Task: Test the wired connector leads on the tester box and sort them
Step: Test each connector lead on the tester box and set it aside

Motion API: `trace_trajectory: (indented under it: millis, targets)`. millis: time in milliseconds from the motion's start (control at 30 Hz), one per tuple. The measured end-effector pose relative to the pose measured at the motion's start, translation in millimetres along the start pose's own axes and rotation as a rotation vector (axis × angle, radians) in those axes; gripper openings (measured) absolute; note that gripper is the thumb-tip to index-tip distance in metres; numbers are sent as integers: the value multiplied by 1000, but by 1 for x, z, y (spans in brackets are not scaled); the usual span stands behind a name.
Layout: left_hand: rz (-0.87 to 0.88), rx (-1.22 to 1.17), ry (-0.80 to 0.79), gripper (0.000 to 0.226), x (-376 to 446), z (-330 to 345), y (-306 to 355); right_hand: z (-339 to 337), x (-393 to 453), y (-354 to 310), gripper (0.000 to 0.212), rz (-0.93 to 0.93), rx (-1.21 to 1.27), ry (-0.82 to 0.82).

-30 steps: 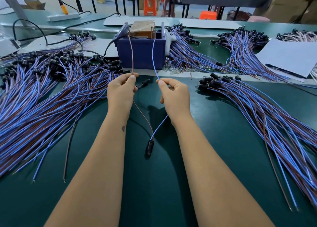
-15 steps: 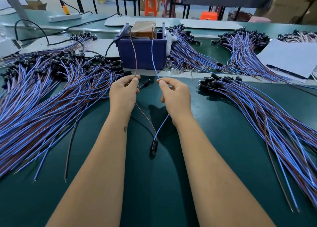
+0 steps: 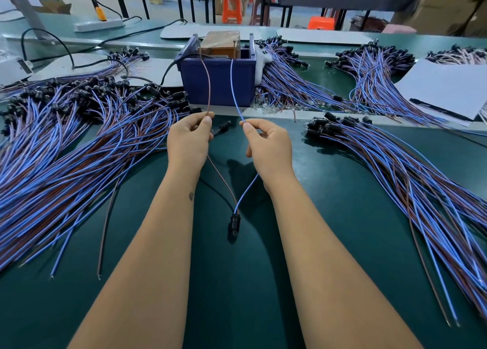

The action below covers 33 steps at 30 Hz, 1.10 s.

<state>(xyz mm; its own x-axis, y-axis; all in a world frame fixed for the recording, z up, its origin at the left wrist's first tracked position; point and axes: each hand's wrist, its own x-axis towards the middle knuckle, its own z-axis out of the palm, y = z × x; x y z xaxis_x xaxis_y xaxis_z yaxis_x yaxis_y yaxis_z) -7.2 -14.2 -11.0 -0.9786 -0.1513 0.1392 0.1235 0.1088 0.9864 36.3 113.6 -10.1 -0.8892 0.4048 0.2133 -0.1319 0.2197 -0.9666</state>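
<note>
One wired lead was under test. Its black connector [image 3: 234, 221] hung low between the two forearms, just above the green table [image 3: 342, 190], at about 6 o'clock from the hands. From it a brown wire [image 3: 208, 85] ran up through the left hand [image 3: 189, 138] and a blue wire [image 3: 233, 85] through the right hand [image 3: 268, 143]. Both wires went on toward the tester box [image 3: 218, 80] at 12 o'clock.

The left hand pinched the brown wire between thumb and forefinger, the other fingers curled. The right hand pinched the blue wire the same way. The free wire ends reached the top of the brown block [image 3: 220, 43] inside the blue box; whether they touched contacts there was too small to tell.

At 9 o'clock from the hands a large pile of leads [image 3: 66, 143] fanned across the table, connectors toward the far side. At 3 o'clock lay a second pile [image 3: 395, 164], connectors near the right hand. Farther off, at 1 o'clock, more bundles [image 3: 295, 85] lay beside the box, and another bundle [image 3: 369, 72] lay near a white sheet of paper [image 3: 448, 88]. A loose connector [image 3: 222, 126] lay on the table between the hands. A white power strip [image 3: 98, 25] sat at 11 o'clock.
</note>
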Motion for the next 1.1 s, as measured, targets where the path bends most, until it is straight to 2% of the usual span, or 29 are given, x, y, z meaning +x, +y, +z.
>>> trace_trajectory:
  millis: [600, 1100]
  targets:
    - [69, -68, 26, 21, -1, 1, 5, 1, 1, 1, 14, 6, -20, -10]
    - [30, -38, 18, 20, 3, 0, 0, 1, 0, 0, 14, 3, -57, -11]
